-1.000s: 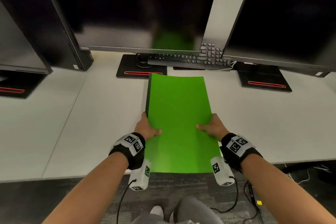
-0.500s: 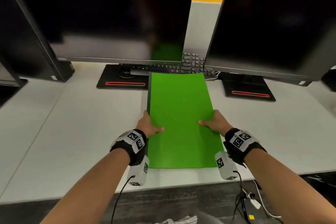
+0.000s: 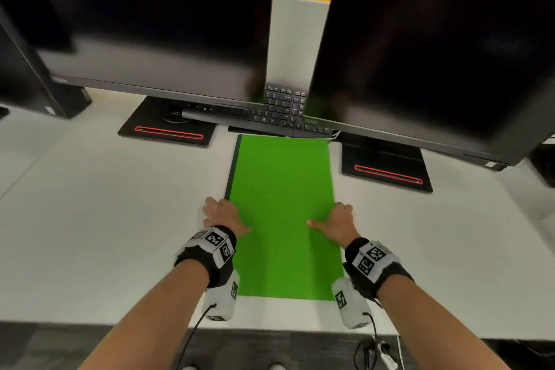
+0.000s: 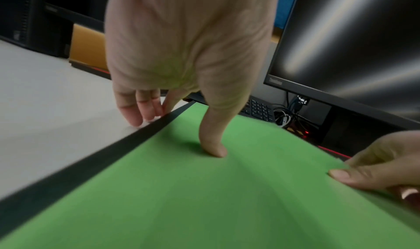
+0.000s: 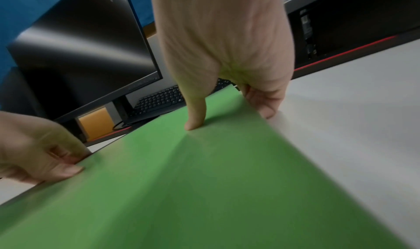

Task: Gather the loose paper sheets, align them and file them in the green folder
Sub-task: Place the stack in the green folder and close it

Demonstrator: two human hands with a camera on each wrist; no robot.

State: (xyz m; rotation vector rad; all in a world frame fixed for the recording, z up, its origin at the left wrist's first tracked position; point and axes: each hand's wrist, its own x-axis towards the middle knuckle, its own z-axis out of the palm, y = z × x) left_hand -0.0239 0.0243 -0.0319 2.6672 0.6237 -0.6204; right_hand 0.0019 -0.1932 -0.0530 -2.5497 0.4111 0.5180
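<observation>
Your green folder [image 3: 283, 213] lies shut and flat on the white desk [image 3: 105, 219], long way pointing at the keyboard [image 3: 270, 112] between the 2 monitors. No loose paper sheets show, so they look to be inside already.

Your left hand [image 3: 222, 216] holds the dark spine side, thumb pressed on the cover and fingers curled down at the edge. Your right hand [image 3: 336, 224] does the same on the open side, thumb on top and fingers tucked at the edge.

What could go wrong: the far end of the folder nearly touches the keyboard. Push more and it may bump it or slide under it and bend. The open side is under your right hand, so if you lift or tip that way, the sheets may slip out. Both thumbs press hard, which may crease the cover.
</observation>
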